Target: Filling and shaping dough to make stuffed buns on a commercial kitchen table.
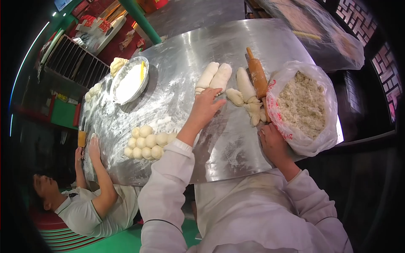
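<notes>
My left hand (207,106) reaches over the steel table, its fingertips at the lower ends of two dough rolls (215,76) lying side by side. Whether it grips them cannot be told. My right hand (274,142) rests near the table's front edge, beside the lower handle of a wooden rolling pin (258,76) and against a plastic bag; its fingers are partly hidden. The bag (275,107) stands open, full of a pale crumbly mixture (303,104). Left of the rolling pin lie another dough roll (245,83) and smaller dough pieces (234,96).
Several dough balls (145,142) sit left of my left forearm. Farther left stands a bowl of flour (128,83) with a yellow scraper. A co-worker (91,202) works at the table's left end, hands beside a rolling pin (82,138). Plastic-covered trays (316,31) lie beyond the far right corner.
</notes>
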Demonstrator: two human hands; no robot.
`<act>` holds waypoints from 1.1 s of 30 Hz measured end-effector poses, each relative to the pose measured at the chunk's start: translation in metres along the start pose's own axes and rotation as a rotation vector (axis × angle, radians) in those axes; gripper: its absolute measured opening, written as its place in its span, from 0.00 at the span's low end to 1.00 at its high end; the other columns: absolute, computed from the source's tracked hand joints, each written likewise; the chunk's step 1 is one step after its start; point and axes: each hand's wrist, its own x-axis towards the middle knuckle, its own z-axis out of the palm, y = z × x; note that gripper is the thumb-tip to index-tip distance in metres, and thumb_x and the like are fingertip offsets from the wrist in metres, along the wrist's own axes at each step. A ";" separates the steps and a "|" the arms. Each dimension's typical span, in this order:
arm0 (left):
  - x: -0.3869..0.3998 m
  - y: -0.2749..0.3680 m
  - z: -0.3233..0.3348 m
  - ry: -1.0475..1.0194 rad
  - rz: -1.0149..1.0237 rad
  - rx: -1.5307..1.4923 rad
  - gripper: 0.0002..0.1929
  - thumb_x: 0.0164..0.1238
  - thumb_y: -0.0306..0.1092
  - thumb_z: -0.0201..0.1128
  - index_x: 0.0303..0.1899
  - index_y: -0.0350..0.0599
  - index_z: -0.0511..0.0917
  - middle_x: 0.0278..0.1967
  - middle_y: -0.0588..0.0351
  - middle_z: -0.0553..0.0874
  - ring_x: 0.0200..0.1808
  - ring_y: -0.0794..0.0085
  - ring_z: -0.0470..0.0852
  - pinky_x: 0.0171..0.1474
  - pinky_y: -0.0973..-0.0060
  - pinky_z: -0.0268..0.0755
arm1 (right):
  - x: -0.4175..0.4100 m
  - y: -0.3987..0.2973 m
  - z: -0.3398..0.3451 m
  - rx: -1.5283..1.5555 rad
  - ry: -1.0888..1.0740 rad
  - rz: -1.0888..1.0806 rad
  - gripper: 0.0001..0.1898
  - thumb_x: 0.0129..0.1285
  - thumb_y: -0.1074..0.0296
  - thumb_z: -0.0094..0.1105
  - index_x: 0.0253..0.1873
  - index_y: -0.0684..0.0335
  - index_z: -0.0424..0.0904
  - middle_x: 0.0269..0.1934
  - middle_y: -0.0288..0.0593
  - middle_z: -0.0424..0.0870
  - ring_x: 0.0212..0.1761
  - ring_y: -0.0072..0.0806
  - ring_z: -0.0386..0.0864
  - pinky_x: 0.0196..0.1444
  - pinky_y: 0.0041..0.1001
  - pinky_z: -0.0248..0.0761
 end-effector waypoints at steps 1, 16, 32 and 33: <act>0.007 0.002 0.020 0.000 0.003 0.000 0.27 0.65 0.39 0.72 0.65 0.43 0.80 0.55 0.48 0.85 0.52 0.59 0.83 0.54 0.66 0.76 | 0.000 -0.001 0.000 -0.004 -0.008 -0.005 0.08 0.64 0.72 0.64 0.45 0.61 0.75 0.39 0.49 0.76 0.43 0.51 0.78 0.46 0.45 0.73; -0.125 0.039 0.011 -0.079 0.398 0.387 0.19 0.57 0.22 0.70 0.51 0.42 0.77 0.53 0.51 0.81 0.50 0.53 0.77 0.54 0.59 0.73 | 0.000 -0.003 -0.003 0.087 0.039 -0.028 0.08 0.64 0.72 0.65 0.44 0.61 0.76 0.40 0.49 0.77 0.44 0.50 0.79 0.46 0.43 0.73; -0.110 0.062 0.074 -0.163 0.119 0.590 0.38 0.71 0.59 0.60 0.76 0.52 0.67 0.79 0.44 0.62 0.81 0.46 0.55 0.77 0.36 0.42 | -0.002 0.000 -0.002 0.089 -0.044 0.033 0.08 0.67 0.68 0.62 0.47 0.61 0.75 0.41 0.47 0.80 0.47 0.49 0.80 0.51 0.44 0.73; -0.105 0.057 0.072 -0.098 0.120 0.606 0.38 0.71 0.60 0.60 0.77 0.52 0.67 0.79 0.44 0.62 0.81 0.46 0.55 0.76 0.35 0.42 | -0.001 -0.001 -0.003 0.090 -0.046 0.027 0.08 0.67 0.68 0.62 0.47 0.61 0.75 0.41 0.47 0.80 0.47 0.49 0.80 0.51 0.44 0.73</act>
